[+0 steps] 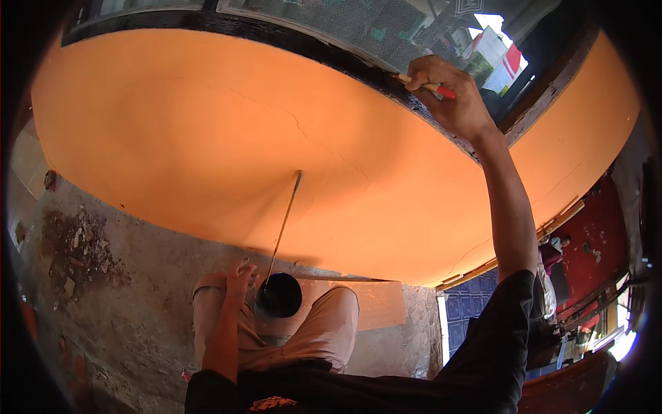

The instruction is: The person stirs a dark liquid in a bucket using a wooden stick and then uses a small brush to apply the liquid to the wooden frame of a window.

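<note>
My right hand [450, 95] grips a small paintbrush [432, 87] with a red-ended handle. Its bristle end meets, or nearly meets, the dark window frame [385, 77] where it borders patterned glass [357, 31]. Lower down, my left hand [242, 274] rests by my left knee, its fingers somewhat apart and nothing visible in them. Just right of it stands a round container [280, 295] with a black interior; its contents are too dark to make out. A thin stick [285, 222] rises from the container and leans against the orange wall [207, 134].
Fine cracks cross the wall. Rubble [77, 253] lies on the rough concrete floor [150, 269] at left. An orange-stained board [380, 305] lies beneath my knees. Blue tiles [468, 305] and a red floor [595, 243] show at right, where a person [556, 251] appears small.
</note>
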Demonstrator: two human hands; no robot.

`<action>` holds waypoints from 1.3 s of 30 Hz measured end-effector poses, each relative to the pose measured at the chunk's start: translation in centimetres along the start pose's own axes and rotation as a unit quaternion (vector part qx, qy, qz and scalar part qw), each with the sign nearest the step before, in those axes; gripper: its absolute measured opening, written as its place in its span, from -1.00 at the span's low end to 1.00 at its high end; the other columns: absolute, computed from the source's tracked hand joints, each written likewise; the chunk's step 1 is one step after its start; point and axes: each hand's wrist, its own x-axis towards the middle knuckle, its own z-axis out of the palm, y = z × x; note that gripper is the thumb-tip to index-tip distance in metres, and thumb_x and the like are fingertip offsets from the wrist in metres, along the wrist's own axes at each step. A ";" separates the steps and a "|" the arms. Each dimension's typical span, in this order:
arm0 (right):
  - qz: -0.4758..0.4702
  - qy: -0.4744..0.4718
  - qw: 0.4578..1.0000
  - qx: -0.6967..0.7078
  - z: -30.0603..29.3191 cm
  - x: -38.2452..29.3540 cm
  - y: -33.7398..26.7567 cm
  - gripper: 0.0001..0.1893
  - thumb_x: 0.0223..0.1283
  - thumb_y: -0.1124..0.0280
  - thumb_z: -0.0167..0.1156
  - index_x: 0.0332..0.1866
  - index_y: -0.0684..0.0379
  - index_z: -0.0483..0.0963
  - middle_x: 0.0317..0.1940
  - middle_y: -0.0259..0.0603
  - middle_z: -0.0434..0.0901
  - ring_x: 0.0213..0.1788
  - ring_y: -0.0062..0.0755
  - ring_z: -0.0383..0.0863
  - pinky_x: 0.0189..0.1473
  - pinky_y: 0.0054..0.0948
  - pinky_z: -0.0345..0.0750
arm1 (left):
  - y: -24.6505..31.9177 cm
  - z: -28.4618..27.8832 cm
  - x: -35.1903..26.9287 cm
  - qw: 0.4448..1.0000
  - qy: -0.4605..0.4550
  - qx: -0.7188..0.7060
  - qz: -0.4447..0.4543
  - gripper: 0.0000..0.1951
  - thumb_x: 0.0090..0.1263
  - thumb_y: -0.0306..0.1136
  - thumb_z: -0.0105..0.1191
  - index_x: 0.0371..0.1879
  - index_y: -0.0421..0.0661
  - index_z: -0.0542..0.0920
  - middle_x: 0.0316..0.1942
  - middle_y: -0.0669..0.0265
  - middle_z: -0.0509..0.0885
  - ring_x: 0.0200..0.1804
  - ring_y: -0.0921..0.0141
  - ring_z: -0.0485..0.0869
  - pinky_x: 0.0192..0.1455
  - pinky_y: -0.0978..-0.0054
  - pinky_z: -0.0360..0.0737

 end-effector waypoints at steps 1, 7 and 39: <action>-0.033 0.035 0.999 0.002 0.4 0.1 0.2 -0.82 0.08 0.72 0.30 -0.26 0.24 0.51 -0.11 -0.21 0.63 -0.12 -0.17 0.68 -0.03 -0.34 0.63 | -0.1 -0.2 0.2 1.000 0.005 0.000 -0.001 -0.49 0.43 -0.24 0.18 0.32 -0.07 0.43 0.01 0.31 0.64 -0.15 0.46 0.67 -0.23 0.49 0.52; 0.005 0.019 1.000 0.016 0.0 -5.7 2.3 -0.80 0.02 0.73 0.34 -0.28 0.24 0.54 -0.09 -0.13 0.63 -0.06 -0.14 0.68 -0.01 -0.33 0.63 | -0.8 -0.9 1.3 1.000 0.008 0.016 -0.021 -0.47 0.41 -0.22 0.19 0.33 -0.05 0.43 0.02 0.33 0.64 -0.15 0.46 0.67 -0.23 0.47 0.53; 0.070 0.038 0.996 0.033 0.2 -6.0 2.0 -0.84 0.16 0.67 0.33 -0.23 0.19 0.54 -0.15 -0.27 0.66 -0.09 -0.38 0.70 -0.02 -0.46 0.62 | -1.3 -2.0 1.4 0.999 0.008 0.028 -0.031 -0.49 0.43 -0.21 0.18 0.34 -0.01 0.43 0.09 0.33 0.61 -0.11 0.47 0.66 -0.15 0.47 0.49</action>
